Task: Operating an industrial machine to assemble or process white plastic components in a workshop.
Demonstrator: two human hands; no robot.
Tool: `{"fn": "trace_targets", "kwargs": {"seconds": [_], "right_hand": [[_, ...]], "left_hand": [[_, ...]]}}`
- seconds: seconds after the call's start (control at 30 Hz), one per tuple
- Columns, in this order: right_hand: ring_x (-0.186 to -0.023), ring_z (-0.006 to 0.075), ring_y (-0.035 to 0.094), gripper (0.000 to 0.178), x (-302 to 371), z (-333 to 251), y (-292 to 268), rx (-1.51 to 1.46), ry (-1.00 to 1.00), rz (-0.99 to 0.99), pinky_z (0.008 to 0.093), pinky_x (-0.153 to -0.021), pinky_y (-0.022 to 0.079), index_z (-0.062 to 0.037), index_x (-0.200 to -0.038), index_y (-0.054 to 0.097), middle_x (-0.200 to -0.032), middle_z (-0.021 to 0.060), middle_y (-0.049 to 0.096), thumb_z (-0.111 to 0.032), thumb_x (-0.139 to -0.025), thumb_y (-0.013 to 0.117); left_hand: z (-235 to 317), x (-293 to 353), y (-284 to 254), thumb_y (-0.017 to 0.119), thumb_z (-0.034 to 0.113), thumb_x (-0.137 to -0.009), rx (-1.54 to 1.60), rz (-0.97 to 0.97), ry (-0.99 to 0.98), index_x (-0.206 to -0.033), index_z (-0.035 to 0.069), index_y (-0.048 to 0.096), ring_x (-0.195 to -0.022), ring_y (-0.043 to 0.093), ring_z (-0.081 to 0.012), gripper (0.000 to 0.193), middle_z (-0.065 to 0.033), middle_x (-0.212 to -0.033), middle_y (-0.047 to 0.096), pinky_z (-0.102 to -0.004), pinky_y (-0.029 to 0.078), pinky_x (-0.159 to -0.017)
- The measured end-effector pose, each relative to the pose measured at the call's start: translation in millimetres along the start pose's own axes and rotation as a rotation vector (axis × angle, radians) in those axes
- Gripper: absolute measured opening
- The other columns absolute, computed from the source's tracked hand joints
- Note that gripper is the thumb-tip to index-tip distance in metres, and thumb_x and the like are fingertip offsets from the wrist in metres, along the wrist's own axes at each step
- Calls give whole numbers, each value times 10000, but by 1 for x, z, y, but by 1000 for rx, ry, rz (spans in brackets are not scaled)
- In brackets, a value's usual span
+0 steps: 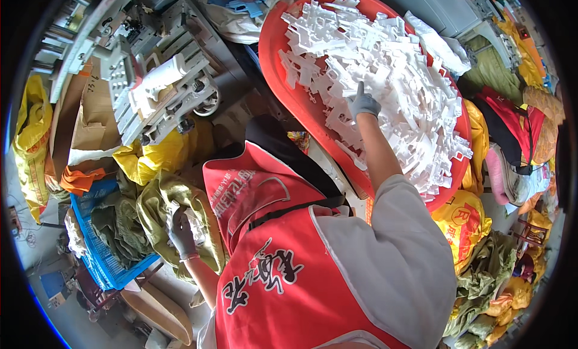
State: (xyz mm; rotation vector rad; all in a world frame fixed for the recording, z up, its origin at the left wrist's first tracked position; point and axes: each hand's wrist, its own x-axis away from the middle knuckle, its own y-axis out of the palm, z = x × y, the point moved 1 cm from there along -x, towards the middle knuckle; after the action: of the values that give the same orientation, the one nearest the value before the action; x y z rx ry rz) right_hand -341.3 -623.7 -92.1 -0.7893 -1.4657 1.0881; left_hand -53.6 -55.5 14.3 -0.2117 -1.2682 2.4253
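White pieces (385,66) crowding the red tub (310,118) at its right edge could spill if the right hand (365,103), index extended, shoves; its and the left hand's (182,236) grip I cannot tell.

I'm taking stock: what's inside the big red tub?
White pieces lie heaped in the red tub, under the right hand. Whatever lies beneath the heap is hidden.

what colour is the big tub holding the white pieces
Red; the tub shows in the head view.
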Motion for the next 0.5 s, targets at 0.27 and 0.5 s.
{"fn": "trace_targets", "kwargs": {"seconds": [0.27,0.5], "right_hand": [[-1121,317,574,997,-44,4,57,-82,93,336,454,-950,413,-163,-1493,75,-1227,206,571,-631,-757,559],[-1094,330,582,802,-7,-54,-1,-59,-5,42,494,-972,355,-178,-1448,222,-1167,179,607,-505,-801,565]], "left_hand": [[2,-4,6,591,102,-843,-21,118,131,-997,53,681,-853,658,-229,185,-114,-916,690,-327,508,-749],[99,-21,-21,573,162,-858,-83,109,173,-1077,72,647,-931,648,-287,249,-127,-1010,672,-349,506,-788]]}}
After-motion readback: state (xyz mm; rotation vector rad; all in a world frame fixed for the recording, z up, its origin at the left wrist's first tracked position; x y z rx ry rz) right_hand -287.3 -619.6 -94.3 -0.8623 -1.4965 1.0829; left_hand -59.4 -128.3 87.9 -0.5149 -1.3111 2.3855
